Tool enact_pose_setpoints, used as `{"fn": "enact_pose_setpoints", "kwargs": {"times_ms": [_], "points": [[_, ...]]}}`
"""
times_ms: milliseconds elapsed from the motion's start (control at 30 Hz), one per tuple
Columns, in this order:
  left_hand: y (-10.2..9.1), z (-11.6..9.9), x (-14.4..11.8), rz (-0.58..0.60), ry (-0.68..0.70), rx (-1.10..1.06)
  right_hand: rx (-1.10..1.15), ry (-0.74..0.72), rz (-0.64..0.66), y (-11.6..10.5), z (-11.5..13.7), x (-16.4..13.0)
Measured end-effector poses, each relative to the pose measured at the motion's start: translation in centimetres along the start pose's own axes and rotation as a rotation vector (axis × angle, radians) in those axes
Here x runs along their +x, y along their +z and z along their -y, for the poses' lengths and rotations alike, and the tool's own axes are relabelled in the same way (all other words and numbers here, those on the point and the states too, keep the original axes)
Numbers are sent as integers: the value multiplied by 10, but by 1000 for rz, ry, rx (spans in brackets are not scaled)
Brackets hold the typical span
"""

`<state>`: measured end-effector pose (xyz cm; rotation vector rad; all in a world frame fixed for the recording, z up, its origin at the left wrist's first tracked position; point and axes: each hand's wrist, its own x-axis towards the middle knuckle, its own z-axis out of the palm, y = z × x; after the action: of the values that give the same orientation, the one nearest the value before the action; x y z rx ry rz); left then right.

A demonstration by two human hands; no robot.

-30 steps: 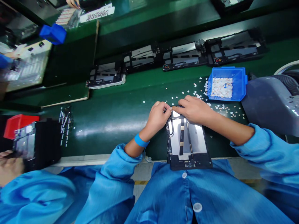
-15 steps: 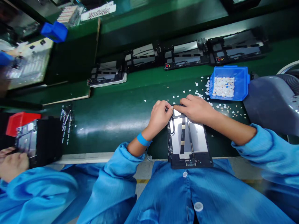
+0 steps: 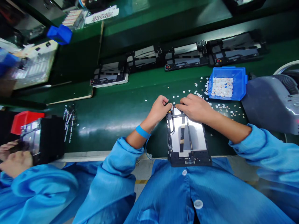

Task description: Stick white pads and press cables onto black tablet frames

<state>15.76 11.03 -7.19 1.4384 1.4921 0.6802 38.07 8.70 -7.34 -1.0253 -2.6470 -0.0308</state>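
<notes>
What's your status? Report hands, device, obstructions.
Left hand at the far left corner of the opened device; right hand at its far edge. Device inside-up, near end overhanging the green table. White bits scattered beyond; apparently none blocking.

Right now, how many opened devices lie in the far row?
4: the leftmost device; the second device, just right of it; the third device, beyond the right hand; the rightmost device, beyond the blue bin. They sit close together, so others may be hidden.

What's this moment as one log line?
left hand: at far-left corner of opened device; right hand: over far edge; blue bin: holds white pieces
</notes>
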Motion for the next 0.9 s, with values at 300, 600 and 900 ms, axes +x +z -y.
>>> {"fn": "enact_pose_setpoints", "kwargs": {"times_ms": [300, 600, 900], "points": [[-5, -17, 19, 146, 124, 284, -21, 28, 7, 0, 1, 4], [-13, 26, -96, -33, 247, 262, 415, 693, -116, -52, 60, -100], [-39, 29, -124, -204, 189, -45, 753, 620, 141, -81, 101, -38]]}}
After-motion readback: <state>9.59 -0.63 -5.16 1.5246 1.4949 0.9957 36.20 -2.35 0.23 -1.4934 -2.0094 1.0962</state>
